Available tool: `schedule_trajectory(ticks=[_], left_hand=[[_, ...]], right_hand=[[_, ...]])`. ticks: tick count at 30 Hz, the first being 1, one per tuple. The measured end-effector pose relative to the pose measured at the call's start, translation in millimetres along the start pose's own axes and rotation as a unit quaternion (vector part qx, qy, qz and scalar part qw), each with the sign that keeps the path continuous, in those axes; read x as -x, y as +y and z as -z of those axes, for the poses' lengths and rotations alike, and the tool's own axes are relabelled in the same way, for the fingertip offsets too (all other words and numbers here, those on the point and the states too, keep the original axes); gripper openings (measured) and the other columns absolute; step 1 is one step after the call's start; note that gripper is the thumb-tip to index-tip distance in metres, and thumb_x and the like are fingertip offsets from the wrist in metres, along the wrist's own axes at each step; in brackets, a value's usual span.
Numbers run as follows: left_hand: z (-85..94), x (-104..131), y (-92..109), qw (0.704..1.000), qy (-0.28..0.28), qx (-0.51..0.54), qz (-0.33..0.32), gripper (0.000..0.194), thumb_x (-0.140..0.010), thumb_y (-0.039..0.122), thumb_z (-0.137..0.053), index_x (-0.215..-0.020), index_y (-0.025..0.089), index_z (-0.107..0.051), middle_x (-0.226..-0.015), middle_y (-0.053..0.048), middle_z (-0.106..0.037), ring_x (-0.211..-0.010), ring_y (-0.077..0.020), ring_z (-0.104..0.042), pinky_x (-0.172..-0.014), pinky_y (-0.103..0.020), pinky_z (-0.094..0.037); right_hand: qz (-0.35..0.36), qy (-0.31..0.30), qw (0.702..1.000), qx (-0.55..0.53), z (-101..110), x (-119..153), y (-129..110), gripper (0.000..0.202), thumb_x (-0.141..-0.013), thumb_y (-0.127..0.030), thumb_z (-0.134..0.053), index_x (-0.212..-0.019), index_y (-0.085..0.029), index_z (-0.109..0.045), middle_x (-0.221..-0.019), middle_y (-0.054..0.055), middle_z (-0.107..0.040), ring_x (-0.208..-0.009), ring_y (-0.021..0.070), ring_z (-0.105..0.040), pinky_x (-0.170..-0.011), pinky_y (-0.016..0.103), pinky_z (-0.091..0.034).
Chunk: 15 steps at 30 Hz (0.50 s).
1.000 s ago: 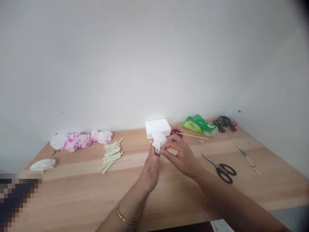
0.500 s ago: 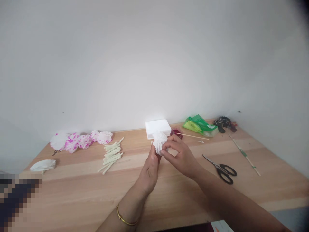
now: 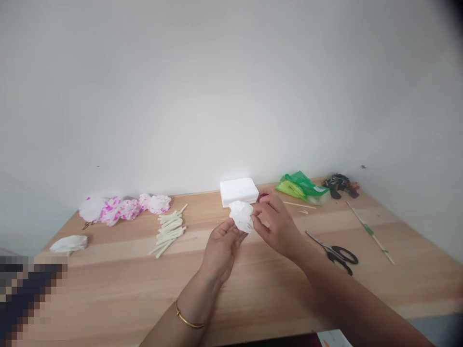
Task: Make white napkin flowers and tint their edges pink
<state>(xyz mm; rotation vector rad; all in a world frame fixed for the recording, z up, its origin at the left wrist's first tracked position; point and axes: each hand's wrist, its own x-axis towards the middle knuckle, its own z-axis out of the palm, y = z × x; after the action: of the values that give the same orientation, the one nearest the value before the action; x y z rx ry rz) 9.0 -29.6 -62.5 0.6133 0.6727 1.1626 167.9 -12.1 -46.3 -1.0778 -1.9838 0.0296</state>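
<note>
Crumpled white tissue is held up at the centre of the frame, between two hands and in front of a white pack. A pale wall fills the upper half, and below it a wood-grained surface stretches across the lower half. The right hand, just right of centre, has a narrow grip, thumb and forefinger pinching the tissue's right edge. The left hand comes up from bottom centre, its grip closed on the tissue's lower left part. At middle left, by the wall, lies a row of pink-marked white paper puffs. A green plastic bag rests right of centre along the far edge. Black-handled scissors lie at lower right, and beyond them a thin stick with green bands slants down. The white pack sits near the wall at centre; a heap of pale sticks lies left of the hands. A dark tangled bundle is right of the bag, and folded white paper lies at far left. A gold bangle circles the left wrist. Smallest is a pale scrap below the bag.
</note>
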Motion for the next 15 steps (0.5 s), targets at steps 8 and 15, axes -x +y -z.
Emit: schedule_trajectory(ticks=[8,15], left_hand=[[6.4,-6,-9,0.984,0.047,-0.163,-0.063,0.026,-0.060,0.013,-0.073,-0.086,0.014,-0.073,-0.071,0.000,-0.069,-0.064,-0.0109,-0.056,-0.064,-0.021,-0.043],[12.2,-11,-7,0.981,0.089,-0.145,-0.088,0.020,-0.061,0.011,-0.065,-0.079,0.013,-0.070,-0.068,0.000,-0.067,-0.060,-0.0106,-0.054,-0.061,-0.022,-0.044]], right_hand=[[0.044,-0.073,0.994,-0.066,-3,3,-10,0.007,-0.085,-0.012,-0.050,-0.082,-0.018,-0.050,-0.085,0.006,-0.049,-0.080,0.0188,-0.048,-0.073,0.034,-0.042],[0.045,0.005,0.995,-0.092,5,3,-11,0.010,-0.082,-0.011,-0.052,-0.087,-0.020,-0.052,-0.087,0.006,-0.052,-0.083,0.0193,-0.051,-0.075,0.035,-0.045]])
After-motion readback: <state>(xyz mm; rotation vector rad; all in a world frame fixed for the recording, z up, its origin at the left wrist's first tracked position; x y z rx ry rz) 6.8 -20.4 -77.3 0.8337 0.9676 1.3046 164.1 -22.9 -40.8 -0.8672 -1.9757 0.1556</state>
